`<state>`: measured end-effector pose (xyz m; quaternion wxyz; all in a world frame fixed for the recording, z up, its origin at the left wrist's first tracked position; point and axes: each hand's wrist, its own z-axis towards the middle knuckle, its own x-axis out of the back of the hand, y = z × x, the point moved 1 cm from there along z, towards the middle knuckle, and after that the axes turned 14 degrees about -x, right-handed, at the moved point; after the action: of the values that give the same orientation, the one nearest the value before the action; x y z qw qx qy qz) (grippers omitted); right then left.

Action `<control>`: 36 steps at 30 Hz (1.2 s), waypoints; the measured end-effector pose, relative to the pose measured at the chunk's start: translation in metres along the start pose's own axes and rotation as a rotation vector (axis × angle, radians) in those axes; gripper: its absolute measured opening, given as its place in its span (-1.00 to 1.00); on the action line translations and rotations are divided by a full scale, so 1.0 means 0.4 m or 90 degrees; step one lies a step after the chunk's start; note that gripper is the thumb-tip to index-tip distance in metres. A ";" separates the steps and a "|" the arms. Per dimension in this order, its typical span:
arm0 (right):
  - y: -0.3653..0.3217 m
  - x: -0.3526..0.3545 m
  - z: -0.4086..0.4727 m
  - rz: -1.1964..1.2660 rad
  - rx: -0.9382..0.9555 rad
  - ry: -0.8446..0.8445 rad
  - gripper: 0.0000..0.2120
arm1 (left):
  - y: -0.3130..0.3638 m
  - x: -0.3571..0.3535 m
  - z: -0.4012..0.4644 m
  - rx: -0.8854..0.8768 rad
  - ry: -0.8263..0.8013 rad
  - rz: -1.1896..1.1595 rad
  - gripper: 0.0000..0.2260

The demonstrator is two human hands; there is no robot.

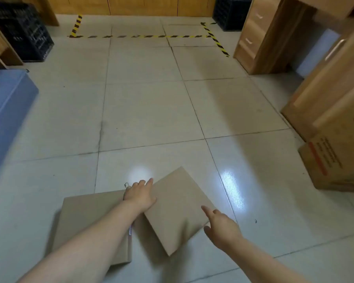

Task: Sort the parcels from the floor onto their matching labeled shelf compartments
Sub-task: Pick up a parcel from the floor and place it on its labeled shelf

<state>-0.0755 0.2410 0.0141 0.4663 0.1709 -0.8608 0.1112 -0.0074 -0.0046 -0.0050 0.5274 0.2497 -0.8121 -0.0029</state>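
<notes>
Two flat brown cardboard parcels are low in the head view. The larger parcel lies flat on the tiled floor, partly under my left forearm, with a label strip at its right edge. The square parcel is turned diamond-wise, tilted, and overlaps the larger one. My left hand grips its upper left edge. My right hand pinches its right corner, index finger on top and thumb at the edge. No shelf labels are readable.
Wooden cabinets and a printed cardboard box line the right side. Black crates stand at the far left and far right corners. A blue block sits at the left. Yellow-black tape marks the floor ahead.
</notes>
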 end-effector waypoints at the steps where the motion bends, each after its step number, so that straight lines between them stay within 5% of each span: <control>1: -0.003 -0.014 0.008 -0.031 -0.004 -0.033 -0.43 | -0.003 -0.012 0.009 0.003 -0.015 -0.005 -0.43; 8: -0.013 -0.123 0.073 -0.037 -0.010 -0.089 -0.37 | -0.044 -0.095 0.078 -0.008 -0.055 -0.032 -0.39; 20: 0.024 -0.139 0.126 0.359 -0.114 -0.186 -0.32 | -0.031 -0.165 0.043 0.084 -0.101 -0.152 -0.47; 23: 0.032 -0.129 0.136 0.565 -0.194 -0.224 -0.54 | -0.026 -0.176 0.045 0.076 -0.098 -0.241 -0.49; 29: 0.015 -0.111 0.152 0.608 -0.275 -0.347 -0.68 | -0.001 -0.149 0.064 0.119 -0.052 -0.507 -0.62; 33: -0.002 -0.049 0.168 0.653 -0.295 -0.326 -0.93 | -0.002 -0.080 0.074 0.118 -0.012 -0.547 -0.62; 36: -0.024 0.025 0.171 0.705 -0.302 -0.287 -0.90 | -0.009 -0.001 0.077 0.137 0.019 -0.535 -0.56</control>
<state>-0.1291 0.2061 -0.0141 0.1725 -0.3877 -0.8996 0.1036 -0.0323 -0.0156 -0.0198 0.4631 0.6118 -0.6281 -0.1292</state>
